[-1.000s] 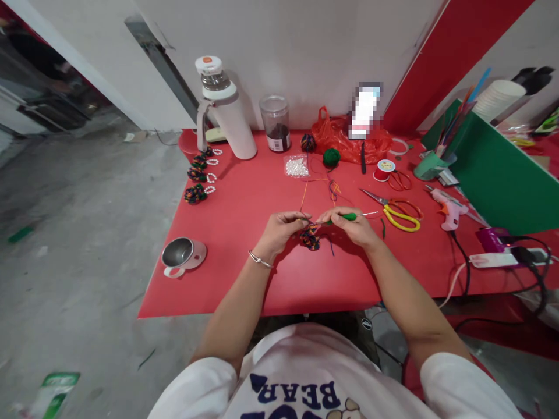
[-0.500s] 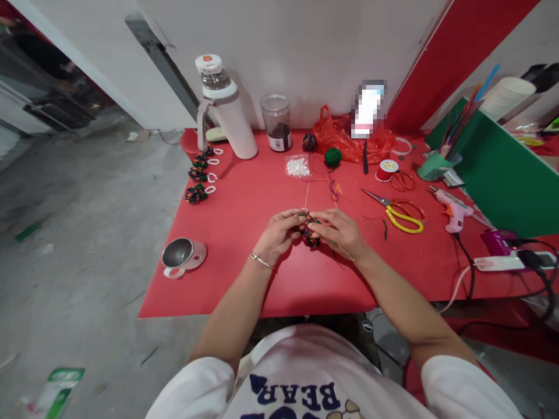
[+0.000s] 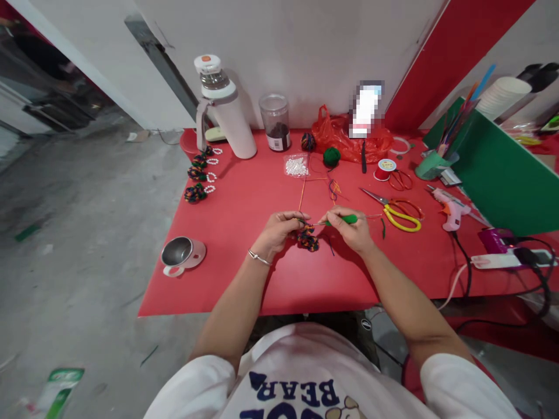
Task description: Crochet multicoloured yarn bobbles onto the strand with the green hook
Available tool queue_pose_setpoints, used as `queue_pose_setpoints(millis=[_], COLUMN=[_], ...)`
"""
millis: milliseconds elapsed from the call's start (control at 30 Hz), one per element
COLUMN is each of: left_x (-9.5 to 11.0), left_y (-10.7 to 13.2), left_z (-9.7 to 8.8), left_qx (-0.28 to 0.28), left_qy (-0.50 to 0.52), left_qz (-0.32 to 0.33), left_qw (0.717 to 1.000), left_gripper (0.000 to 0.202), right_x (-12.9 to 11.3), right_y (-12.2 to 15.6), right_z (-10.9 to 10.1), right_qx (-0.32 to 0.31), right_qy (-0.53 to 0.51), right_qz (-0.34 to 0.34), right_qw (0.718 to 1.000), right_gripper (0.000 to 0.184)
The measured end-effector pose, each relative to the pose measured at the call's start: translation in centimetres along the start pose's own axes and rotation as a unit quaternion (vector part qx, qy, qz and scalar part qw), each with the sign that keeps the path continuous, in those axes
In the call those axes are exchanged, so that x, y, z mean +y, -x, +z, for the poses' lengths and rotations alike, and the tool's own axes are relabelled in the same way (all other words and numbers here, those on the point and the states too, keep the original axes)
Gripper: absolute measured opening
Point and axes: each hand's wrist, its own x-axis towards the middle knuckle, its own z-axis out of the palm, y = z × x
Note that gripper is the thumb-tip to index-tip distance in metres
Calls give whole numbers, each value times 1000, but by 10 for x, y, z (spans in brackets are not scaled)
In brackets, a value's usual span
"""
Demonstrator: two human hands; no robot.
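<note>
While the multicolour crochet piece hangs just above the near-middle of the red table, the left hand pinches its top edge and the right hand is clamped on a green-handled crochet hook, tip at the piece, hands close together. Yellow scissors and a pink glue gun lie right. A steel cup sits near left, finished pieces lie far left, and a green yarn ball lies far behind.

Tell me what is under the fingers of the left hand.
A small multicoloured yarn piece shows just below the left hand, over the red table. Its top edge is hidden by the fingers; the right hand points a green-handled hook at it.
</note>
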Motion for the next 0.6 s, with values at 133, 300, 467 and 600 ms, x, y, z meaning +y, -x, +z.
queue_pose_setpoints(millis=[133,300,467,600], left_x=[1,-3,-4,0], left_y=[2,2,2,3], left_z=[3,7,8,9], left_qx=[-26,-26,-17,-6], left_qy=[30,61,71,77], left_qz=[5,15,26,24], left_qw=[999,998,997,997], left_gripper=[29,30,31,37], right_x=[14,16,8,7], right_y=[-1,-2,-4,-4], right_z=[7,13,10,9], right_qx=[19,-1,-15,-19], right_qy=[-211,-173,-49,-23], right_qz=[128,63,-50,-80], right_qw=[969,983,997,996], right_gripper=[32,25,19,20])
